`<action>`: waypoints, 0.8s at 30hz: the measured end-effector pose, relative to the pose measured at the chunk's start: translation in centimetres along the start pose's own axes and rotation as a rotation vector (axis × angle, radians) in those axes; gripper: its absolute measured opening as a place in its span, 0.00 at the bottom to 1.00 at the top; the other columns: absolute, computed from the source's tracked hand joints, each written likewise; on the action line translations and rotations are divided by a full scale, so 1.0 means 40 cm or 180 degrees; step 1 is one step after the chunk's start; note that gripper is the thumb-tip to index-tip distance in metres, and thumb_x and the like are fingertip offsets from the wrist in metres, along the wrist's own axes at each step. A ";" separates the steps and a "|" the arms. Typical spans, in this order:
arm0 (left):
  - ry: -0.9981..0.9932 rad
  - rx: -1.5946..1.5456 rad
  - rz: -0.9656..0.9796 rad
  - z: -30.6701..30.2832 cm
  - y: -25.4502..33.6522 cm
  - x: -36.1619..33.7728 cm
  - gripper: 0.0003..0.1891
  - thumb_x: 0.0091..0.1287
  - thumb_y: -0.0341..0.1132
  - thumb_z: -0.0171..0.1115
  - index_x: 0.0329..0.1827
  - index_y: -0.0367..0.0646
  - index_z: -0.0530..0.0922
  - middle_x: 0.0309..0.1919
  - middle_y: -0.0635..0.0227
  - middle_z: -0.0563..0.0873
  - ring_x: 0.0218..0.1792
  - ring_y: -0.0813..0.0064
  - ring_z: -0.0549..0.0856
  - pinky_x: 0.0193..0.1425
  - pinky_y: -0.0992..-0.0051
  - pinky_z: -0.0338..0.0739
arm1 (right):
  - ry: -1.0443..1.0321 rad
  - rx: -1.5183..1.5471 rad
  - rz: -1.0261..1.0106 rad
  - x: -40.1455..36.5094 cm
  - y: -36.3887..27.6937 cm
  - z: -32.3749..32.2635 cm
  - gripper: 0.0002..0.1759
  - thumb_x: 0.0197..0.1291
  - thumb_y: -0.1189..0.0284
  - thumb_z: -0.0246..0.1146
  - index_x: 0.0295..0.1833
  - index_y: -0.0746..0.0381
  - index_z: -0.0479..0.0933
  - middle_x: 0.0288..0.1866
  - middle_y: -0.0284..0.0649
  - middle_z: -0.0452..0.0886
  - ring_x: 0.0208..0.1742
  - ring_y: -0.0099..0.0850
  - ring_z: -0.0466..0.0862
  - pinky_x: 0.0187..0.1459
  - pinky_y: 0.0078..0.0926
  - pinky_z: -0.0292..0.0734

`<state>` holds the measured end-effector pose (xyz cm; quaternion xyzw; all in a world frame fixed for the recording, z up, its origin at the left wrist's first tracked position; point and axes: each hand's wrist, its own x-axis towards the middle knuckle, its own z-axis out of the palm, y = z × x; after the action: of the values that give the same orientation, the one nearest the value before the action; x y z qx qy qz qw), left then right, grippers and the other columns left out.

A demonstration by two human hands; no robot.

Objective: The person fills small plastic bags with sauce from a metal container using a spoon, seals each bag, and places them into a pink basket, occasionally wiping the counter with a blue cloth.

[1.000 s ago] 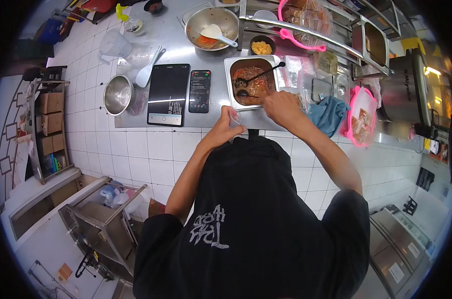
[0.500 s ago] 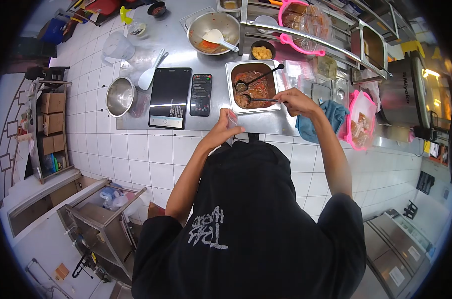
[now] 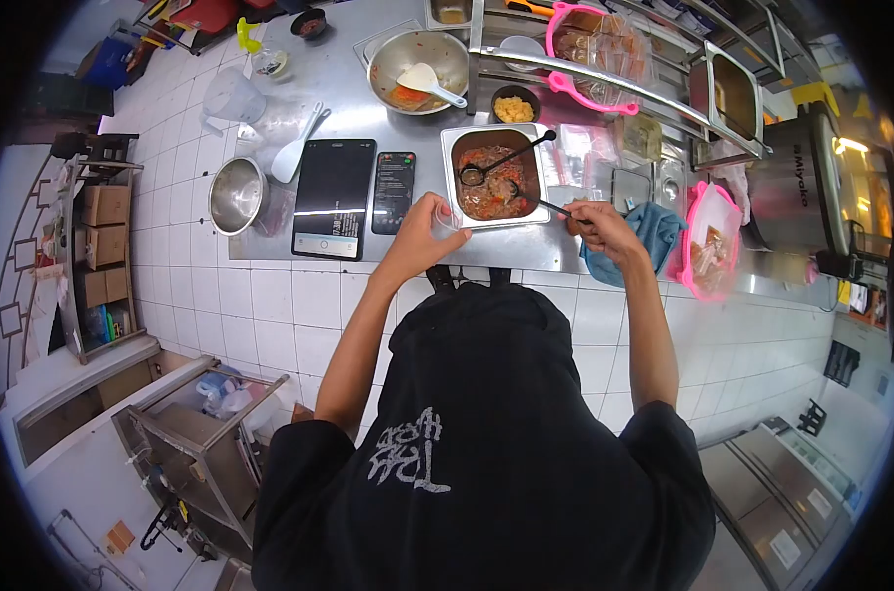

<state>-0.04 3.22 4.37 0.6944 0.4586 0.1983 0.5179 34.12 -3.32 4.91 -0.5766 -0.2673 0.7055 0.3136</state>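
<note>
- Spoon and steel pan were the centre of the work: the pan of red, saucy food stood on the tabletop right in front of us, with the spoon's bowl dipped in its right half.
- Our right hand was closed around the far end of the spoon's handle, off the pan's near right corner above the blue cloth. We judged that this long grip kept our fingers out of the sauce.
- Our left hand was curled around a small clear container, whether a bag or a cup we could not tell. It was held just beside the pan's near left corner, probably so that a spoonful had little way to travel.
- A black ladle lay untouched across the pan, and a phone lay flat to its left.
- Against the frame half a second earlier, our right hand had drawn back from the pan's rim towards the cloth, turning the spoon more slantwise. Our left hand had lifted the container from the tabletop's near edge up to the pan.
</note>
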 end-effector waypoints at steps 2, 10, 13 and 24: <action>0.0055 0.0513 0.0245 -0.008 0.008 0.024 0.23 0.58 0.45 0.75 0.46 0.43 0.72 0.39 0.66 0.75 0.46 0.69 0.73 0.53 0.69 0.69 | -0.0023 0.0134 -0.0050 -0.015 -0.014 0.002 0.15 0.69 0.73 0.50 0.50 0.67 0.80 0.18 0.21 0.59 0.13 0.11 0.52 0.14 0.15 0.44; 0.0380 0.1755 0.0833 0.014 0.062 0.110 0.25 0.56 0.47 0.76 0.50 0.44 0.75 0.46 0.60 0.80 0.51 0.56 0.76 0.55 0.62 0.71 | -0.0044 0.0467 -0.0432 -0.094 -0.101 0.002 0.15 0.68 0.73 0.52 0.51 0.68 0.80 0.18 0.21 0.59 0.13 0.10 0.52 0.14 0.15 0.43; 0.0293 0.1288 0.0717 0.039 0.097 0.131 0.27 0.56 0.46 0.76 0.52 0.42 0.75 0.48 0.59 0.80 0.52 0.55 0.76 0.57 0.61 0.71 | -0.0003 0.0488 -0.0530 -0.121 -0.119 0.018 0.15 0.69 0.73 0.52 0.53 0.68 0.80 0.19 0.20 0.58 0.14 0.10 0.51 0.14 0.15 0.43; 0.0772 0.1191 0.0697 0.091 0.161 0.132 0.32 0.58 0.46 0.76 0.57 0.36 0.72 0.50 0.51 0.79 0.52 0.51 0.76 0.57 0.57 0.72 | 0.0651 0.0764 -0.0576 -0.143 -0.035 0.152 0.13 0.71 0.72 0.55 0.55 0.64 0.79 0.21 0.20 0.58 0.16 0.10 0.54 0.17 0.13 0.49</action>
<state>8.11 5.42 7.71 0.7948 0.4682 0.2467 0.2969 29.12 -6.80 10.81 -0.5772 -0.1987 0.6390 0.4680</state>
